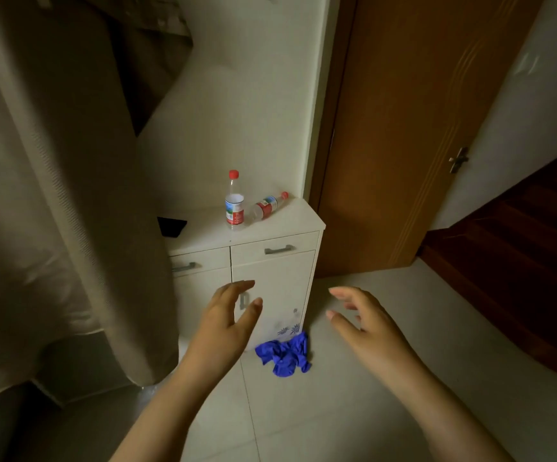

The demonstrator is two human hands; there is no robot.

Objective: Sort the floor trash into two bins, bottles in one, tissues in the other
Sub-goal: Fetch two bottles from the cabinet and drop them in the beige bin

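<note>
Two clear plastic bottles with red caps are on top of a low white cabinet (pixel 270 225): one bottle (pixel 234 201) stands upright, the other bottle (pixel 268 205) lies on its side just right of it. A crumpled blue tissue-like wad (pixel 285 354) lies on the tiled floor at the cabinet's foot. My left hand (pixel 228 320) and my right hand (pixel 363 320) are both raised in front of the cabinet, fingers relaxed and spread, holding nothing. The wad sits on the floor below and between them. No bin is in view.
A beige curtain (pixel 53 211) hangs on the left and reaches the floor. A brown wooden door (pixel 413 128) stands open on the right, with dark wood flooring (pixel 520 261) beyond it. A black flat object (pixel 171 226) lies on the cabinet's left side.
</note>
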